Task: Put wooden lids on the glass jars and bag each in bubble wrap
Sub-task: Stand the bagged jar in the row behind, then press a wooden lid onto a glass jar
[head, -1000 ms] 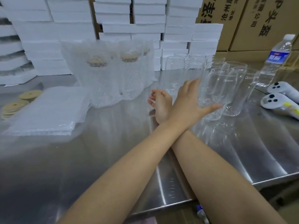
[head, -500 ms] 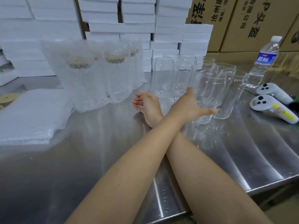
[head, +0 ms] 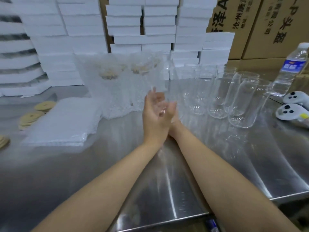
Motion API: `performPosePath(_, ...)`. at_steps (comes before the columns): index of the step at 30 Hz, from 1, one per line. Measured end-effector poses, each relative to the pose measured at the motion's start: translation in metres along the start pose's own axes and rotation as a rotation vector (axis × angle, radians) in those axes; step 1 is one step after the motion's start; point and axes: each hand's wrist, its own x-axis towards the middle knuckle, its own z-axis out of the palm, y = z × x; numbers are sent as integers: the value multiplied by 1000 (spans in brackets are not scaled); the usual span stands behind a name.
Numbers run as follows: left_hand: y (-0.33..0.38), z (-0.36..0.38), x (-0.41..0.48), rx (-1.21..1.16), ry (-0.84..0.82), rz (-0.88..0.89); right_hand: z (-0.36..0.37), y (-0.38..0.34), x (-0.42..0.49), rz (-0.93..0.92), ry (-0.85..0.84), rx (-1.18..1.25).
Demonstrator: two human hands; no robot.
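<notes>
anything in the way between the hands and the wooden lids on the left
Yes: a flat bubble wrap stack lies between the lids and the left hand, which is against the right hand at centre. It is low, so reaching over it probably clears. Wrapped jars stand farther back.

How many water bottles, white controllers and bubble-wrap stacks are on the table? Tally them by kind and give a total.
Water bottle: 1
White controllers: 2
Bubble-wrap stack: 1
Total: 4
</notes>
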Motion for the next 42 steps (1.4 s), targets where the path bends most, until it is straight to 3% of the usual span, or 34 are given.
performPosePath(4,-13,-84,27,-16,73,-96,12,-5,-6,59,-52,62)
performPosePath(7,-20,-120,38,-85,72,-189,23,-4,-15,97,-270,65)
performPosePath(9,-25,-130,38,-18,8,-183,34,-1,-27,65,-434,1)
performPosePath(12,-29,-134,30,269,-195,-96,45,3,-40,50,-573,44)
performPosePath(16,-21,-142,32,550,-277,95,44,5,-42,1,-548,21)
performPosePath(20,-5,-167,50,972,49,220,47,5,-37,21,-421,49)
performPosePath(23,-10,-193,60,1272,181,60,46,7,-35,51,-397,23)
performPosePath(27,-18,-210,59,1441,114,-196,48,7,-36,34,-383,-6)
performPosePath(31,-21,-205,59,1481,28,-205,46,10,-35,-40,-372,-114)
performPosePath(37,-21,-195,54,1377,-9,-152,47,17,-33,-113,-535,-330)
performPosePath(40,-14,-201,59,1226,86,-89,48,19,-29,-96,-528,-318)
performPosePath(42,-6,-219,69,1207,241,-28,47,21,-27,-91,-509,-293)
